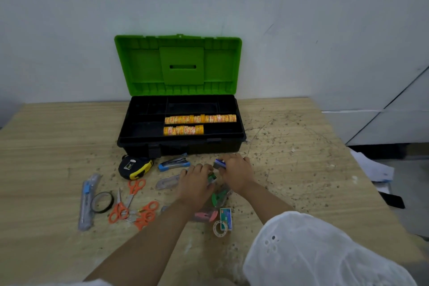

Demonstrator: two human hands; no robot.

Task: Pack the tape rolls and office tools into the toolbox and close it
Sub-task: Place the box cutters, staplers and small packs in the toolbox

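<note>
Nearest in: white eyelet sleeve on the right arm, both forearms stretched out over the wooden table. Just ahead, a clear tape roll touching a small blue-green box, print way too blurry to read. Then a pink dispenser and a green dispenser down by the wrists. Off to the left: orange scissors in a heap, a black tape roll, a clear packet of pens.

Left hand palm down, fingers curled round a small green item. Right hand just beside it, also palm down, pinching a small blue item.

Further on, a blue stapler and a yellow-black tape measure, both just in front of the toolbox. Toolbox right beyond the hands, against the wall, green lid up, two rows of orange tape rolls in the black tray. Lettering on those unreadable too.
</note>
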